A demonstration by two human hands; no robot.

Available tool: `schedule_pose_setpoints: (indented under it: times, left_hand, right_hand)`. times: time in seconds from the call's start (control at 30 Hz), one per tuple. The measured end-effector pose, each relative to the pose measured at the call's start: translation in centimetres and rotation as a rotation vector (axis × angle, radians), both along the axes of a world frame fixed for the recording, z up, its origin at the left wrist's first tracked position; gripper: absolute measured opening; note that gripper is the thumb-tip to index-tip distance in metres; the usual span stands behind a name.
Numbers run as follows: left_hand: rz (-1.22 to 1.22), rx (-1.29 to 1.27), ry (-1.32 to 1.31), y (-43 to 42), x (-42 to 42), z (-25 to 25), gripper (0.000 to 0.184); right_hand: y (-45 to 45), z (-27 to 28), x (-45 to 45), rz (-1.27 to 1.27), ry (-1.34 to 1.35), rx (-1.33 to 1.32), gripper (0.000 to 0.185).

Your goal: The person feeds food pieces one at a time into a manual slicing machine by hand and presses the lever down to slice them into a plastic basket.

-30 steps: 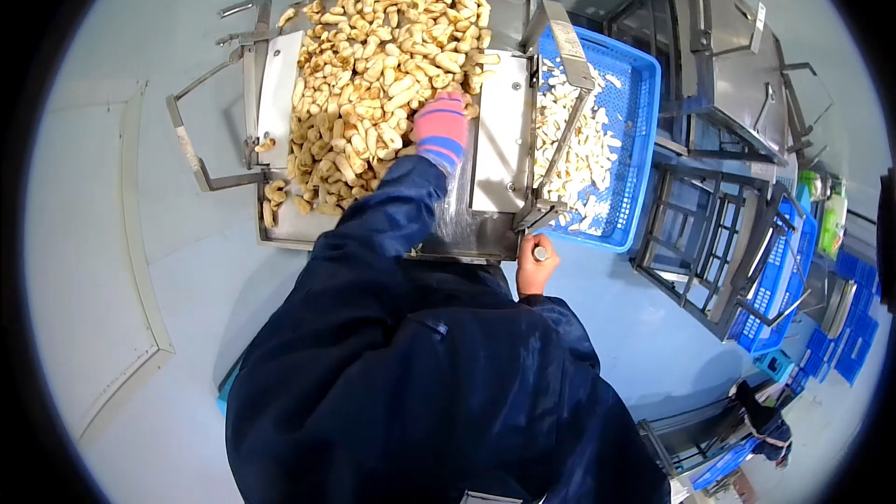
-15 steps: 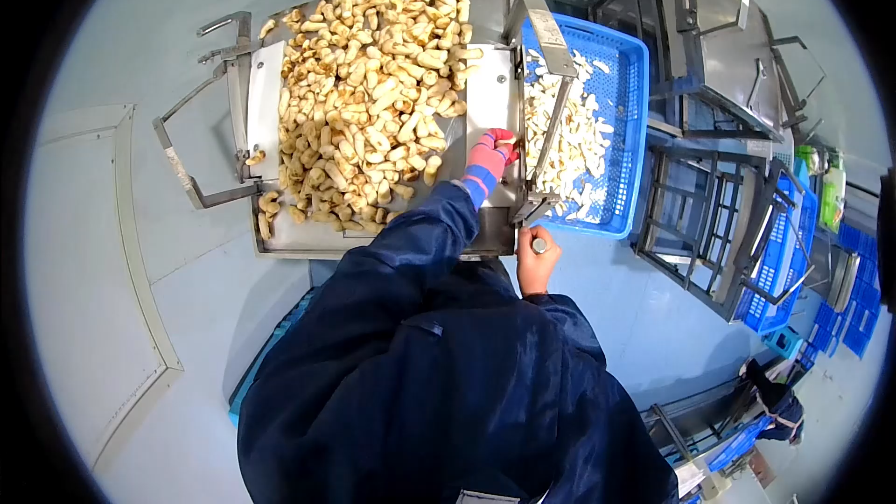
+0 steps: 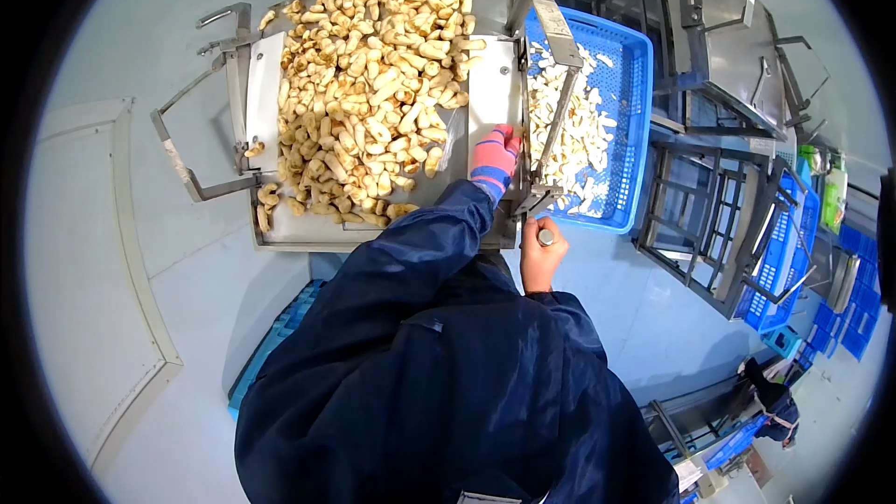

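Note:
My left hand (image 3: pixel 496 157), in a pink and blue striped glove, is closed on the lower part of a white board (image 3: pixel 495 84), beside the metal cutter frame (image 3: pixel 553 37); what its fingers hold is too hidden to tell. My bare right hand (image 3: pixel 540 259) is wrapped round the cutter's handle (image 3: pixel 546 236) at the tray's lower right corner. A large heap of pale brown, stubby mushroom-like pieces (image 3: pixel 364 103) covers much of the steel tray (image 3: pixel 373 240). Thin white slices (image 3: pixel 569 121) lie in a blue perforated basket (image 3: pixel 637 112) right of the cutter.
A second metal arm (image 3: pixel 182 168) and white board (image 3: pixel 264 84) stand at the tray's left. Steel frames and machines (image 3: pixel 737 47) are at right, with another blue basket (image 3: pixel 779 261). A teal crate (image 3: pixel 271 345) is low at left. A dark shape (image 3: pixel 773 401), unclear, is at lower right.
My left hand has gone from the heap rightward to the board beside the cutter, and its fingers have moved slightly up since half a second ago. My right hand stays on the handle.

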State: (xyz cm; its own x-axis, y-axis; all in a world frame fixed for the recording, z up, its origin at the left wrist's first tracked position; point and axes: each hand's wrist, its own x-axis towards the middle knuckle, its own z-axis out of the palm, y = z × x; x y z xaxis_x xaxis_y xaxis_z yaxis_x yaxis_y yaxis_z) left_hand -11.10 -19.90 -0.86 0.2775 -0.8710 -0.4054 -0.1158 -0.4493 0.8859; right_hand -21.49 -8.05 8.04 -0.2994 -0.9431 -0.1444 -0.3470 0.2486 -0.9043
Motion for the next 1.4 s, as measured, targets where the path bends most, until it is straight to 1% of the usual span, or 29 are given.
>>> schedule_pose_setpoints:
  times: [0.03, 0.13, 0.17, 0.23, 0.27, 0.3, 0.33, 0.37, 0.43, 0.47, 0.5, 0.57, 0.6, 0.63, 0.67, 0.73, 0.77, 0.87, 0.9, 1.0, 1.03, 1.07, 1.13, 1.17, 1.2, 1.27, 1.3, 1.4]
  left_hand:
    - [-0.035, -0.024, -0.055, 0.1, 0.1, 0.4, 0.025]
    - [-0.019, -0.122, 0.045, 0.5, 0.1, -1.2, 0.027]
    - [-0.045, -0.124, -0.015, 0.8, 0.2, -1.8, 0.028]
    - [-0.090, -0.132, -0.132, 0.8, 0.4, -0.4, 0.031]
    - [-0.092, -0.095, -0.100, 0.8, 0.5, 0.3, 0.032]
    - [-0.093, -0.059, -0.066, 0.8, 0.6, 1.0, 0.033]
    - [-0.095, -0.025, -0.034, 0.6, 0.8, 1.3, 0.034]
    - [-0.102, -0.138, -0.045, 0.5, 0.8, -0.5, 0.035]
    - [-0.100, -0.084, -0.038, 0.0, 1.1, 0.8, 0.036]
    - [-0.109, -0.045, -0.034, 0.5, 1.2, 1.3, 0.036]
    - [-0.104, -0.070, -0.015, 0.4, 1.2, 1.3, 0.036]
    - [-0.138, -0.016, 0.027, -0.4, 1.3, 1.0, 0.035]
    - [-0.150, 0.016, 0.047, -0.4, 1.4, 0.7, 0.035]
    - [-0.160, -0.088, -0.023, -0.4, 1.5, 0.2, 0.035]
    - [-0.166, -0.122, -0.081, -0.6, 1.5, -0.5, 0.035]
    - [-0.192, -0.169, -0.195, -0.3, 1.5, -0.7, 0.035]
    - [-0.197, -0.128, -0.214, -0.3, 1.5, -0.2, 0.035]
    - [-0.220, -0.067, -0.097, -0.7, 1.5, -0.1, 0.037]
    - [-0.220, -0.060, -0.097, -0.8, 1.4, 0.0, 0.036]
    - [-0.222, -0.193, -0.241, -0.4, 1.4, -1.5, 0.034]
    - [-0.219, -0.260, -0.330, -0.5, 1.2, -1.8, 0.033]
    - [-0.234, -0.228, -0.302, -0.5, 1.2, -2.0, 0.033]
    - [-0.254, -0.170, -0.246, -0.7, 1.3, -0.6, 0.032]
    - [-0.247, -0.148, -0.222, -0.8, 1.3, 0.8, 0.031]
    - [-0.230, -0.166, -0.235, -1.1, 1.1, 0.8, 0.031]
    - [-0.208, -0.179, -0.260, -0.6, 0.9, -0.1, 0.031]
    - [-0.305, -0.240, -0.446, -0.7, 1.1, -0.5, 0.031]
    - [-0.190, -0.196, -0.257, -0.6, 0.5, -0.7, 0.030]
  right_hand:
    - [0.0, -0.1, 0.0, -0.001, -0.006, 0.006, 0.022]
    - [0.0, -0.4, -0.1, 0.006, -0.008, 0.003, 0.022]
    - [0.2, -0.5, -0.1, 0.009, -0.007, 0.001, 0.022]
    - [0.7, -1.3, -0.1, 0.027, 0.046, -0.023, 0.022]
    - [0.8, -2.1, -0.1, 0.037, 0.074, -0.045, 0.022]
    - [1.3, -4.3, -0.5, 0.042, 0.035, -0.065, 0.022]
    - [1.2, -4.2, -0.4, 0.044, 0.016, -0.007, 0.023]
    - [1.3, -4.1, -0.6, 0.026, 0.019, -0.010, 0.022]
    - [0.3, -0.3, 0.2, -0.008, 0.026, 0.004, 0.022]
    - [-0.1, 0.8, 0.4, -0.027, 0.032, 0.014, 0.022]
    - [-0.1, 0.8, 0.5, -0.034, -0.003, 0.029, 0.023]
    - [0.9, -2.9, -0.3, 0.020, 0.057, -0.016, 0.024]
    - [0.9, -2.9, -0.1, 0.052, 0.086, -0.035, 0.025]
    - [0.9, -3.0, -0.2, 0.052, 0.060, -0.032, 0.024]
    - [0.8, -3.1, -0.5, 0.037, 0.065, -0.035, 0.023]
    - [-0.1, 0.7, 0.3, -0.005, 0.074, -0.017, 0.021]
    - [-0.2, 1.0, 0.4, -0.008, 0.058, -0.008, 0.021]
    - [1.6, -4.8, -0.7, 0.037, 0.053, -0.009, 0.023]
    - [1.1, -4.4, -0.8, 0.031, 0.055, -0.019, 0.023]
    - [0.1, 0.2, 0.1, 0.000, 0.052, 0.001, 0.021]
    - [-0.5, 1.8, 0.5, -0.001, 0.045, 0.001, 0.020]
    - [0.0, 0.7, 0.4, 0.005, 0.053, -0.019, 0.021]
    - [1.2, -3.5, -0.3, 0.029, 0.071, -0.067, 0.021]
    - [1.6, -5.1, -0.9, 0.044, 0.056, -0.012, 0.022]
    - [1.2, -4.6, -0.9, 0.035, 0.051, -0.026, 0.022]
    - [0.4, -0.9, -0.1, 0.007, 0.039, -0.028, 0.021]
    - [-0.2, 0.7, 0.2, 0.014, 0.061, -0.040, 0.021]
    - [0.6, -2.0, -0.1, 0.035, 0.088, -0.058, 0.021]
